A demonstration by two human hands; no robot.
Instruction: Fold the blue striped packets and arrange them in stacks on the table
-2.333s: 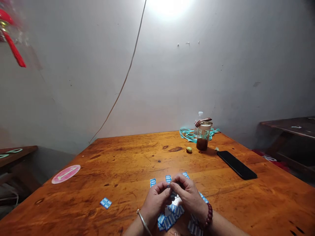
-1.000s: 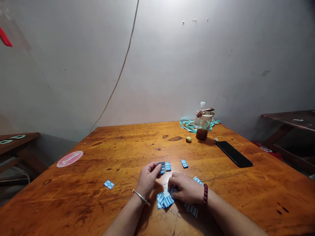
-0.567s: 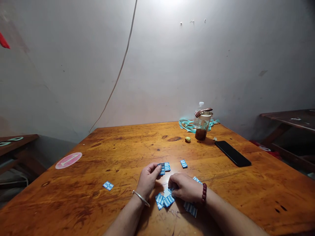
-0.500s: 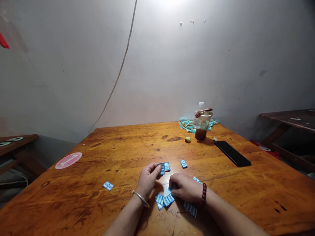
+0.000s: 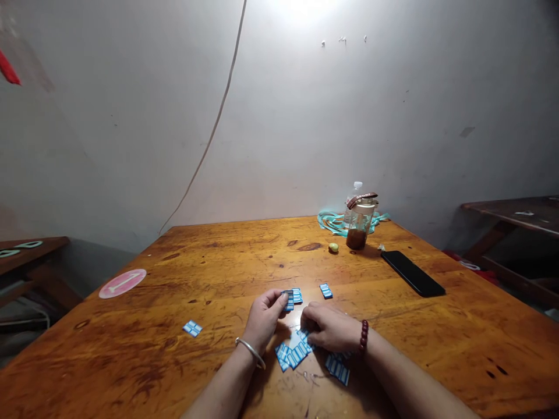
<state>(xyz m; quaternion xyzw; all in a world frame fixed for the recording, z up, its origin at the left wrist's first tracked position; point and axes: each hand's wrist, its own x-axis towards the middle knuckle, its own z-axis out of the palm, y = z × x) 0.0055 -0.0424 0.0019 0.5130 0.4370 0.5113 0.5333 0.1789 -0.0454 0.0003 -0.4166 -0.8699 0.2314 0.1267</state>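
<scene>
Head camera: the left hand (image 5: pixel 265 314), a silver bangle (image 5: pixel 253 353) at its wrist, has thumb and fingers clamped on a blue-and-white card (image 5: pixel 289 302), which is just beyond the loose card pile (image 5: pixel 296 353). Right up against that held card, also beyond the pile, is a flat card (image 5: pixel 297 295). The right hand (image 5: pixel 331 327), with a dark red bead bracelet (image 5: pixel 364 336), curls its fingers down at the right edge of the pile (whether they are closed on a card cannot be told).

Just right of the pile, partly beneath the right wrist, lie fanned cards (image 5: pixel 338 370). Another card (image 5: pixel 325 291) lies beyond the pile and to its right; a lone card (image 5: pixel 192 328) sits well to its left. Farther left of the pile, a round pink sticker (image 5: pixel 123 283) with a pale mark is on the wooden tabletop (image 5: pixel 240 256).

Well beyond the pile, toward the right, are a black smartphone (image 5: pixel 413 273), a small yellowish object (image 5: pixel 333 248), a strapped tumbler (image 5: pixel 358 226) part-filled with brown liquid, a clear plastic bottle (image 5: pixel 349 214) behind it, and teal ribbon (image 5: pixel 328 222).
</scene>
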